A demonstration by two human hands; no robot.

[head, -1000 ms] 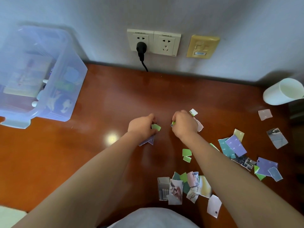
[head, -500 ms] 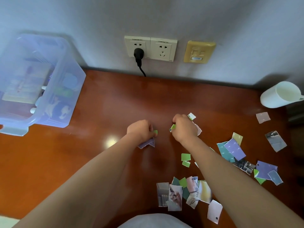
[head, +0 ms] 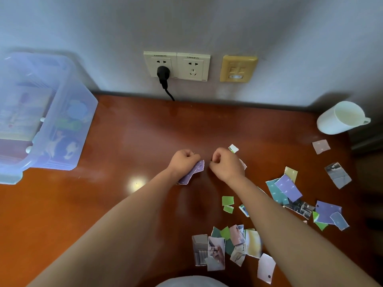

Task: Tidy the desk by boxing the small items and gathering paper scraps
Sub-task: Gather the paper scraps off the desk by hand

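Note:
My left hand [head: 184, 162] is curled at the middle of the wooden desk [head: 134, 141] and grips a purple paper scrap [head: 193, 172] that sticks out under its fingers. A short gap to the right, my right hand [head: 227, 165] is fisted, knuckles up, and a pale scrap [head: 243, 164] peeks out from under it. A small white scrap [head: 233, 148] lies just behind that hand. Two green scraps [head: 228, 200] lie beside my right forearm. A pile of printed scraps [head: 228, 245] sits near the front edge. More purple and teal scraps [head: 287, 188] spread to the right.
A translucent blue storage box [head: 68, 125] with small items inside stands at the back left. A white mug [head: 339, 118] sits at the back right corner. Wall sockets with a black plug [head: 162, 73] are behind the desk. Loose scraps [head: 337, 175] lie near the right edge.
The green scrap held between my fingertips is no longer visible. My left hand has drawn the purple scrap further forward, and both hands have closed into tighter fists.

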